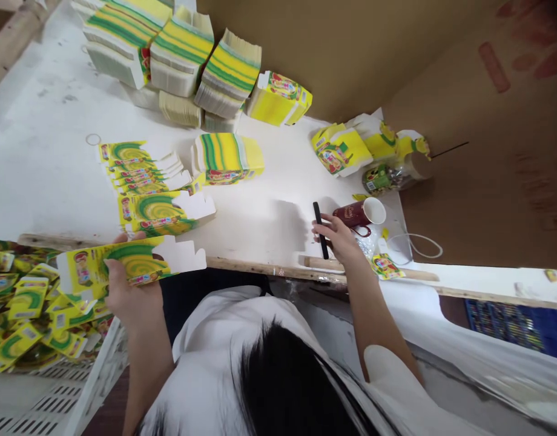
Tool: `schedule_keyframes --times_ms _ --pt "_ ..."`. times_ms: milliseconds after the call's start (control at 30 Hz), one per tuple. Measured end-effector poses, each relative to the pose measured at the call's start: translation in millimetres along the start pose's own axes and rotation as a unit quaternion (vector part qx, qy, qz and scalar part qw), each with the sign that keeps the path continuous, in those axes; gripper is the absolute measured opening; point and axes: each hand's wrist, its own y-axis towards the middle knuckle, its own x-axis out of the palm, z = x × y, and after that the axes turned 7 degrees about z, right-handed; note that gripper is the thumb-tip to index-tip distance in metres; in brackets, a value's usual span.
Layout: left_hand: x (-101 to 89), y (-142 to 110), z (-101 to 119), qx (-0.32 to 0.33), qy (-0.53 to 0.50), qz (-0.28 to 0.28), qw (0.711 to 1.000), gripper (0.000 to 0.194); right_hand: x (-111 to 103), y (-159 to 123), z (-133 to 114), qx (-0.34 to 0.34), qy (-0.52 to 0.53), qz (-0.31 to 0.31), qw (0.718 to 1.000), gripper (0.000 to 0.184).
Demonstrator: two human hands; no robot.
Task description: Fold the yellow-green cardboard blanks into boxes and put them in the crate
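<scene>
In my left hand (128, 290) is a flattened yellow and green carton (146, 257), thumb on top and fingers beneath, held over the table's front edge. Its white flaps point right. Just beyond it lie another flat carton (158, 212) and a fanned row of the same cartons (131, 166). My right hand (337, 238) grips a thin black phone (321, 230), seen nearly edge-on, above the tabletop. Right beside that hand a dark red mug (358, 212) lies on its side, its white inside facing right.
Banded carton stacks (183, 45) line the back, with a shorter stack (228, 157) nearer. Open cartons (342, 148) and a clear jar (396, 172) sit by the cardboard wall (478, 181). A white crate (92, 375) of filled cartons stands lower left. Wooden strips (260, 266) edge the table (251, 224).
</scene>
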Motion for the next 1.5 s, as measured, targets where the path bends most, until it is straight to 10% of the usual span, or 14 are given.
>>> schedule_keyframes --times_ms 167,333,1267,1500 --pt "-0.3 -2 1 -0.014 -0.008 -0.002 1.0 0.045 31 -17 -28 0.065 0.31 -0.19 0.929 0.06" --pt "-4.4 0 1 -0.009 -0.007 0.022 1.0 0.05 59 -29 -39 0.075 0.374 -0.284 0.88 0.067" --pt "-6.0 -5 6 0.002 0.004 0.023 1.0 0.04 93 -31 -49 0.173 0.46 -0.301 0.817 0.047" --pt "-5.0 -3 4 0.007 -0.001 0.022 1.0 0.046 90 -29 -51 0.188 0.438 -0.264 0.839 0.047"
